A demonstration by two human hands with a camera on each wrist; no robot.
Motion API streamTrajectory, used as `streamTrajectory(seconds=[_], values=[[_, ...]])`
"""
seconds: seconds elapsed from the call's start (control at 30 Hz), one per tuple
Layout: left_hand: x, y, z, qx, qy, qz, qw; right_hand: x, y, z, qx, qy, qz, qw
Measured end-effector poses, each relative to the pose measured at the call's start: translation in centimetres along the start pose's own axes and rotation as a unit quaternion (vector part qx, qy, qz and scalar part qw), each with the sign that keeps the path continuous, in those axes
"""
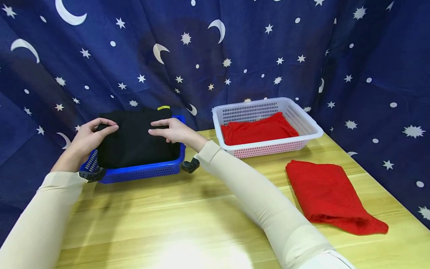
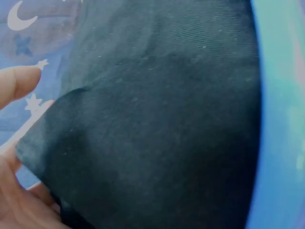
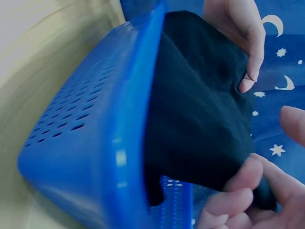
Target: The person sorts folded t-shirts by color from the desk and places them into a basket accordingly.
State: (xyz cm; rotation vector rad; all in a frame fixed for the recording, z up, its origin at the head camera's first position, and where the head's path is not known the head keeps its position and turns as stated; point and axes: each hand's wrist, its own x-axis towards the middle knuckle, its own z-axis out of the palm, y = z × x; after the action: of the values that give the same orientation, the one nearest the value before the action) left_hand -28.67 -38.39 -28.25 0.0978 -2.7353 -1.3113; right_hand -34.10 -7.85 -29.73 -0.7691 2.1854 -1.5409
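Observation:
A folded black cloth (image 1: 137,142) lies in a blue basket (image 1: 144,171) at the back left. My left hand (image 1: 88,139) is at the cloth's left edge. In the left wrist view its thumb (image 2: 21,83) stands apart from the cloth while the other fingers are partly hidden behind a raised corner. Over the cloth's right part is my right hand (image 1: 174,130), thumb and index finger spread apart. The right wrist view has its fingertips (image 3: 245,174) at the cloth's edge, with the thumb away from them.
To the right of the blue basket stands a white basket (image 1: 265,147) holding a folded red cloth (image 1: 260,129). Another red cloth (image 1: 326,190) lies folded on the wooden table (image 1: 151,216), near its right edge. A dark blue curtain (image 1: 242,48) with moons and stars hangs behind.

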Motion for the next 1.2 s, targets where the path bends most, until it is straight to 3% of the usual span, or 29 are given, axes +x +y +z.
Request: streamTrajectory(seconds=[0.27, 0.53, 0.67, 0.87, 1.07, 1.2], values=[[-0.1, -1.6, 1.1, 0.030, -0.034, -0.018, 0.9988, 0.1, 1.2, 0.9, -0.067, -0.024, 0.022, 0.9972], [0.0, -2.5, 1.4, 0.051, -0.061, -0.034, 0.9962, 0.4, 1.0, 1.8, -0.098, -0.037, 0.033, 0.9939], [0.2, -2.5, 1.4, 0.070, -0.074, -0.046, 0.9937, 0.5, 0.9, 2.1, -0.158, -0.021, 0.043, 0.9863], [0.0, -2.4, 1.3, 0.103, -0.089, -0.053, 0.9893, 0.2, 0.6, 2.5, -0.248, 0.008, 0.051, 0.9673], [-0.2, -2.5, 1.4, 0.141, -0.075, -0.038, 0.9864, -0.4, 0.2, 2.4, -0.287, 0.029, 0.055, 0.9559], [-0.4, -2.4, 1.6, 0.172, -0.032, -0.020, 0.9844, -0.6, 0.2, 2.1, -0.299, 0.052, 0.053, 0.9512]])
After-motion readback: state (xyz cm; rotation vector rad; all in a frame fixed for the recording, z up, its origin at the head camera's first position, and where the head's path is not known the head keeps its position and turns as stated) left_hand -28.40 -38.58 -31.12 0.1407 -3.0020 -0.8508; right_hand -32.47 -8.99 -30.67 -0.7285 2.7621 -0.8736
